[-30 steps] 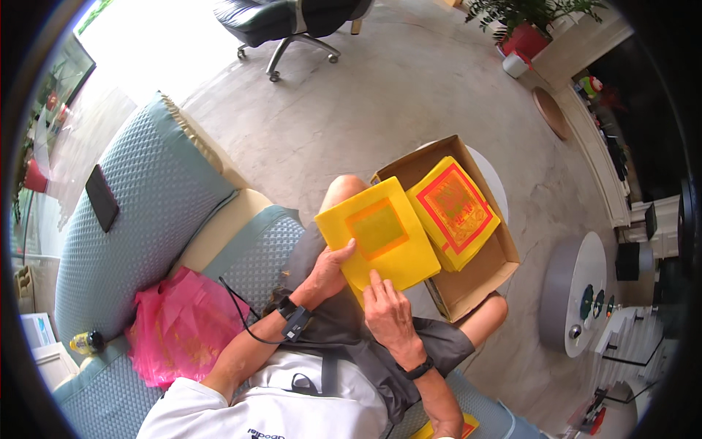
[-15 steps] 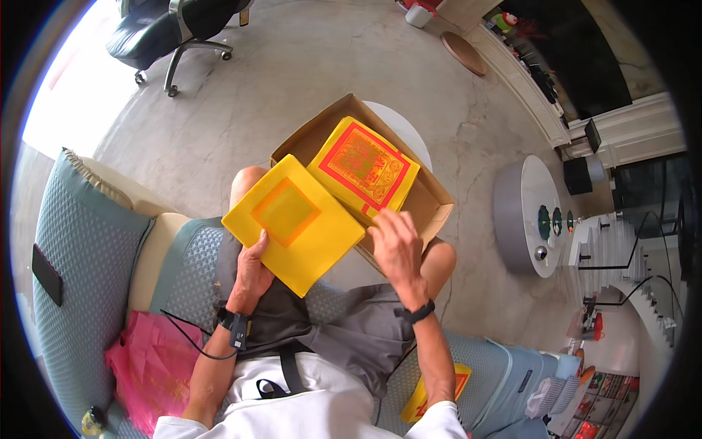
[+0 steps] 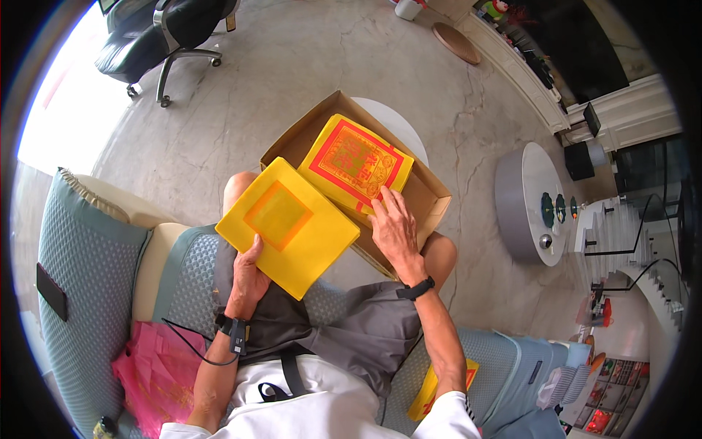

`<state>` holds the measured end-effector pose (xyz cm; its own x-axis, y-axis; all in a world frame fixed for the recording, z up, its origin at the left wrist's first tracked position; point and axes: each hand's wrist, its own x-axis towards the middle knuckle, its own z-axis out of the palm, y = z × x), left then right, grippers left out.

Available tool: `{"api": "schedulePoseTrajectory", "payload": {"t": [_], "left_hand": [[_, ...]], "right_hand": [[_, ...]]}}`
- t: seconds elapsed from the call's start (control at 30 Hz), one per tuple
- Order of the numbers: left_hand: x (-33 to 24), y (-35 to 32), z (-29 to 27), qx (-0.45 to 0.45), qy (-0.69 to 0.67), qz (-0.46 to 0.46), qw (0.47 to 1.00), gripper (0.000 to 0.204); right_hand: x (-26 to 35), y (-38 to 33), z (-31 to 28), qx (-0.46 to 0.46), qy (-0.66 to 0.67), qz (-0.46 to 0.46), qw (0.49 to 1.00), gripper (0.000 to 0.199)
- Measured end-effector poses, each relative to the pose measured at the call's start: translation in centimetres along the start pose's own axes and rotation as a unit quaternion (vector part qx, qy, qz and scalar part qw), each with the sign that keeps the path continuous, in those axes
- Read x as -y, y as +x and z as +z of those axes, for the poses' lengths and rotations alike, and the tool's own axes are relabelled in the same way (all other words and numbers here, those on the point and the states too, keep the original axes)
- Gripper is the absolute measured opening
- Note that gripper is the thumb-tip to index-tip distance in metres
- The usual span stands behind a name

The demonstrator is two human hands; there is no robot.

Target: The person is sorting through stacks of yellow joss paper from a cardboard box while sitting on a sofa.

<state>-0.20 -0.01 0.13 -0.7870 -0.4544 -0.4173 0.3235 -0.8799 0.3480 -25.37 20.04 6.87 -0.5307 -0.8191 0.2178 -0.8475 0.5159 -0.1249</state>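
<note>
My left hand [image 3: 251, 280] is closed on a sheaf of yellow joss paper [image 3: 322, 245], its thumb on top. An orange-framed gold square is printed in the middle of the top sheet. Just right of the sheaf, a pile of yellow joss paper with red printing [image 3: 356, 162] lies in a shallow cardboard box [image 3: 431, 192]. My right hand [image 3: 397, 228] rests its fingertips on the pile's near right corner, fingers stretched and slightly apart. The sheaf overlaps the box's left side and hides part of it.
The box sits over a round white table [image 3: 398, 121]. A pink plastic bag [image 3: 157, 373] and a phone [image 3: 51, 292] are on the sofa to the left. To the right lies another yellow packet [image 3: 428, 391]. Farther off stand an office chair [image 3: 164, 40] and a round grey table [image 3: 515, 208].
My right hand has gone from curled fingers at the pile's corner to fingers laid out on it. The left hand still holds the sheaf. The whole view has shifted slightly.
</note>
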Motion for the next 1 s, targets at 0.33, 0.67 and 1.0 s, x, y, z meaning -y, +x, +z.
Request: {"api": "schedulePoseTrajectory", "payload": {"t": [0.33, 0.67, 1.0], "left_hand": [[0.1, 0.0, -0.1, -0.003, -0.003, 0.004, 1.000, 0.040], [-0.1, -0.2, 0.0, 0.004, -0.006, 0.000, 1.000, 0.040], [-0.2, -0.4, 0.2, -0.002, 0.018, 0.006, 1.000, 0.040]], "right_hand": [[-0.8, 0.6, 0.3, -0.071, 0.086, 0.012, 0.994, 0.007], [-1.2, 1.3, -0.4, -0.041, 0.166, 0.043, 0.984, 0.003], [-3.6, 0.2, -0.4, 0.000, 0.276, 0.172, 0.946, 0.020]]}}
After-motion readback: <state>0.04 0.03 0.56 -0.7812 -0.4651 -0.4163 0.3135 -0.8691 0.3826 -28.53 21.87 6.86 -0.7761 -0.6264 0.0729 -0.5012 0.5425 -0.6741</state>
